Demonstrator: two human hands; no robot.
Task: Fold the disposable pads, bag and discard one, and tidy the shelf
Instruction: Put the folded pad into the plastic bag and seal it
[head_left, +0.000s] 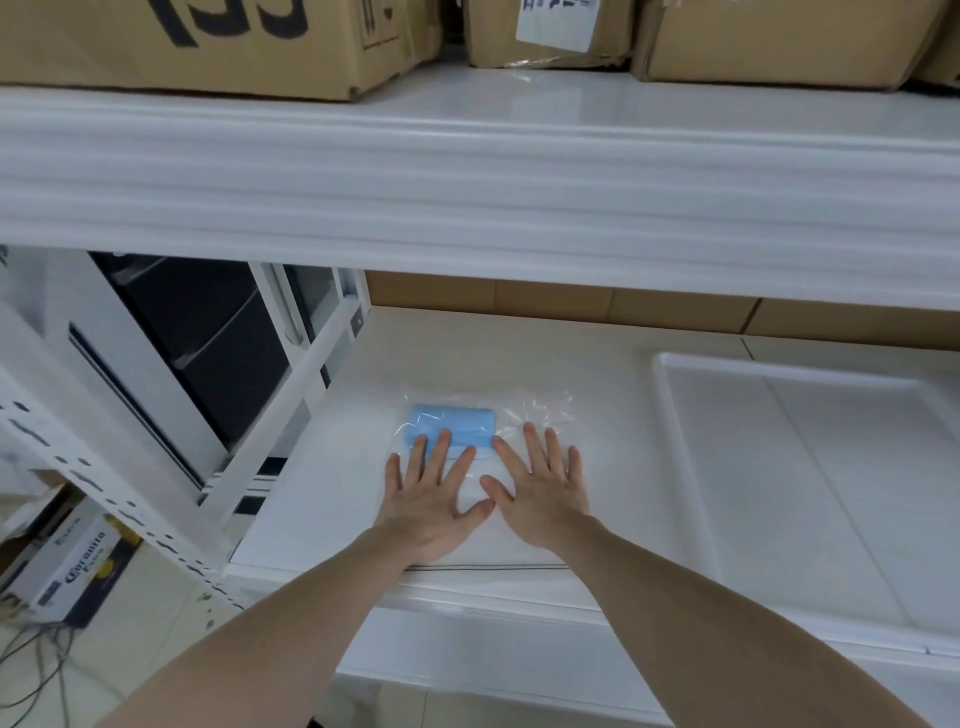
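Observation:
A folded blue pad (453, 425) lies inside a clear plastic bag (535, 415) on the white lower shelf (322, 499). My left hand (434, 496) rests flat on the bag with fingers spread, its fingertips over the pad's near edge. My right hand (540, 488) lies flat beside it, fingers apart, pressing the bag's empty right part. The two thumbs almost touch. The bag's near edge, marked by a dark line, reaches the shelf's front edge under my wrists.
A shallow white tray (691, 467) sits on the shelf to the right. Cardboard boxes (218, 47) stand on the upper shelf (467, 182) overhead. A white perforated shelf post (104, 478) and a black cabinet (208, 343) are at the left; a beer carton (78, 566) lies on the floor.

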